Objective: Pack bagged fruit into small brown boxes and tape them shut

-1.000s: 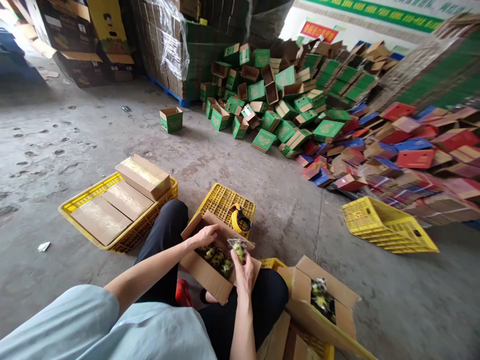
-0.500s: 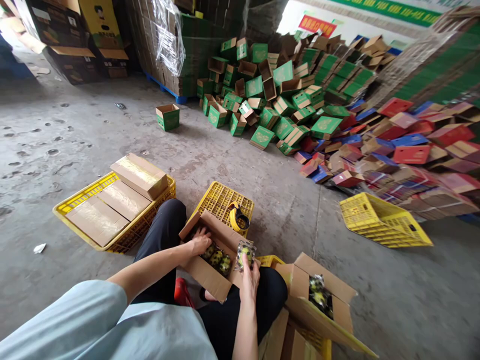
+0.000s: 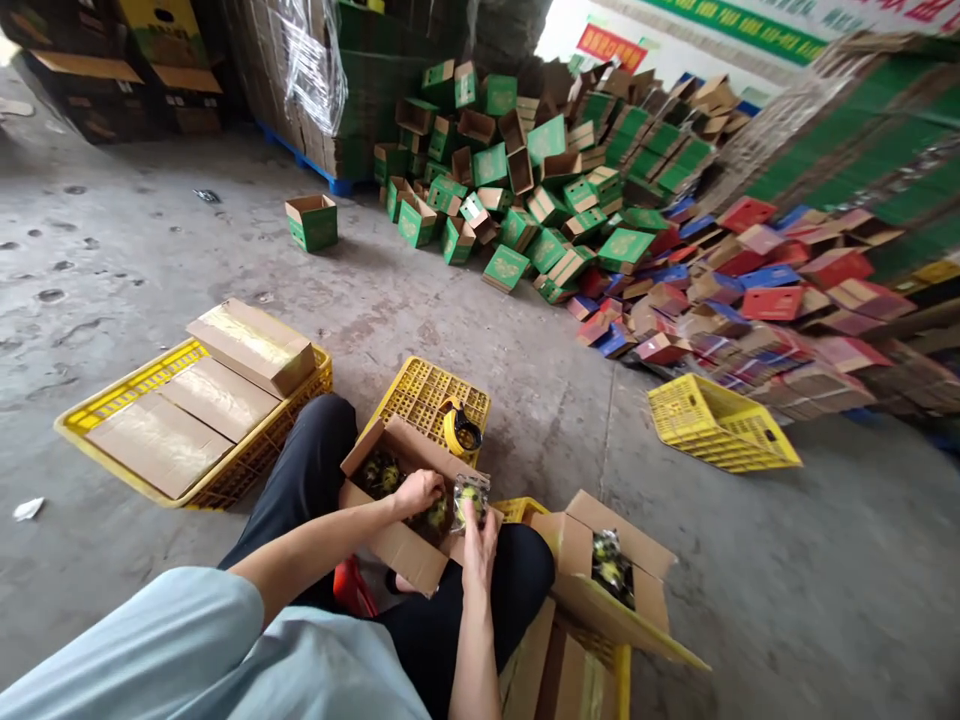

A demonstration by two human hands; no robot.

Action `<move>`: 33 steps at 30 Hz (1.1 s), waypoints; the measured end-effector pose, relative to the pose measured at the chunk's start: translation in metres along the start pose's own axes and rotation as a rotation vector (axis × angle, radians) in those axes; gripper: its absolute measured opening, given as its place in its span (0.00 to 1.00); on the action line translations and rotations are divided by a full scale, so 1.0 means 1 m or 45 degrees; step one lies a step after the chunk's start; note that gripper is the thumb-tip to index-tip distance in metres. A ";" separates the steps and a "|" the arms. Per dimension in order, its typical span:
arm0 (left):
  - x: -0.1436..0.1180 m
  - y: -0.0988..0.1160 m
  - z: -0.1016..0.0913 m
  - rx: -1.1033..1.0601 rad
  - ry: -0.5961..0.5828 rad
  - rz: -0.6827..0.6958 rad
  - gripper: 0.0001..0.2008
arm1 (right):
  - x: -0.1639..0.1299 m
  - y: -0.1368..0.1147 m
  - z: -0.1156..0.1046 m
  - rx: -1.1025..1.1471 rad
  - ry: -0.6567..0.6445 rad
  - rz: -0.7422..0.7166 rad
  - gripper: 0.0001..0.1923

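An open cardboard box (image 3: 411, 440) rests slanted across my lap, with several green fruits (image 3: 380, 474) in clear wrapping inside it. My left hand (image 3: 418, 493) is over the middle of this box, its fingers curled together; what they grip, if anything, is hidden. At the box's right end my right hand (image 3: 480, 545) holds a wrapped green fruit (image 3: 470, 496) upright, thumb against its front. To my right, a second open carton (image 3: 583, 545) contains more wrapped fruit (image 3: 612, 570).
An upturned yellow crate (image 3: 409, 385) in front bears a yellow-and-black tape dispenser (image 3: 459, 430). Taped cartons (image 3: 217, 398) fill a yellow crate (image 3: 259, 470) at left. Another yellow crate (image 3: 720, 425) lies at right. Green boxes (image 3: 506, 265) and red-blue boxes (image 3: 772, 303) are heaped behind.
My left hand has moved from the box's left end rightward to its middle, uncovering fruits at that left end. My right hand still holds the wrapped fruit. The whole view has shifted slightly.
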State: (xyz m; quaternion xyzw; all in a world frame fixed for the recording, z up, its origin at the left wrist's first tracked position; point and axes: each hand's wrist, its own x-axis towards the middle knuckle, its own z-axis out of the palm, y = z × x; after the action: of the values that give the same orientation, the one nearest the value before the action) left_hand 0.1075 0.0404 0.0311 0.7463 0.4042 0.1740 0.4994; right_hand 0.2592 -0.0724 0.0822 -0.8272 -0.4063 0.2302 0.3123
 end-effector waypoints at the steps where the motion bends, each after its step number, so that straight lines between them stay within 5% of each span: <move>1: 0.001 -0.005 -0.011 0.006 0.041 -0.015 0.11 | 0.001 -0.002 0.003 0.015 -0.003 0.011 0.35; 4: -0.003 -0.019 -0.044 0.011 0.172 -0.044 0.13 | -0.003 -0.014 0.015 -0.041 -0.039 -0.050 0.33; 8: -0.021 -0.036 -0.074 -0.033 0.327 -0.081 0.12 | -0.017 -0.034 0.034 -0.465 -0.024 -0.190 0.27; 12: -0.033 -0.043 -0.080 -0.117 0.407 -0.098 0.11 | -0.022 -0.045 0.039 -0.789 -0.046 -0.208 0.23; 20: -0.033 -0.046 -0.076 -0.333 0.350 -0.116 0.09 | -0.025 -0.032 0.043 -0.981 -0.303 -0.239 0.21; 27: -0.035 -0.050 -0.072 -0.383 0.241 -0.139 0.06 | -0.018 -0.018 0.053 -0.906 -0.396 -0.294 0.19; 33: -0.031 -0.046 -0.065 -0.282 0.102 -0.123 0.07 | -0.006 -0.017 0.074 -0.219 -0.310 -0.445 0.35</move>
State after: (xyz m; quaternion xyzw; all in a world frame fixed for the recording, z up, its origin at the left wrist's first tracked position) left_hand 0.0257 0.0633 0.0236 0.6585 0.4377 0.2231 0.5701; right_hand 0.1997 -0.0453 0.0429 -0.7340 -0.5962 0.2355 0.2245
